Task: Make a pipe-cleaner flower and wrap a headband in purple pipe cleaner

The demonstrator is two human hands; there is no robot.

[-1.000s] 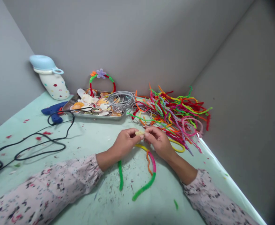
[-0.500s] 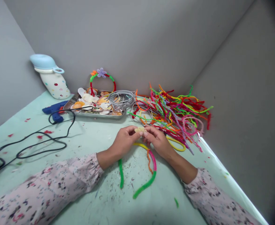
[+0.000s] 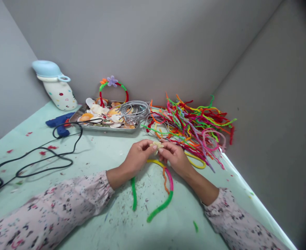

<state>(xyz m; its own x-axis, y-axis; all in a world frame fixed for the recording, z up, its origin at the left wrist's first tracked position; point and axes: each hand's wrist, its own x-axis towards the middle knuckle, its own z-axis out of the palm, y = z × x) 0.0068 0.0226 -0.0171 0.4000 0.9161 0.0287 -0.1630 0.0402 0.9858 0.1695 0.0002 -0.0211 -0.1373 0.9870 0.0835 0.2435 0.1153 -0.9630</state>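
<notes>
Both hands meet over the table around a small pale yellow pipe-cleaner flower (image 3: 157, 143). My left hand (image 3: 137, 155) pinches it from one side between thumb and fingers. On the opposite side, my right hand (image 3: 176, 155) has its thumb and fingertips closed on the petals. Just below them lies a headband wrapped in pipe cleaner (image 3: 170, 182), green at both ends, with pink and yellow stretches. An orange strand (image 3: 165, 180) hangs from its right side. Part of the headband's left side is hidden behind my left hand.
Loose pipe cleaners (image 3: 192, 121) heap at the back right, beside coiled grey wire (image 3: 138, 110). A metal tray (image 3: 108, 129) holds shells; a finished-looking flowered headband (image 3: 127, 94) stands there. A blue glue gun (image 3: 60, 121), black cord (image 3: 73, 149) and white bottle (image 3: 60, 92) occupy the left.
The yellow flower has turned slightly between my fingertips, and more of its petals show. Both hands stay nearly in place; the headband has not moved on the table.
</notes>
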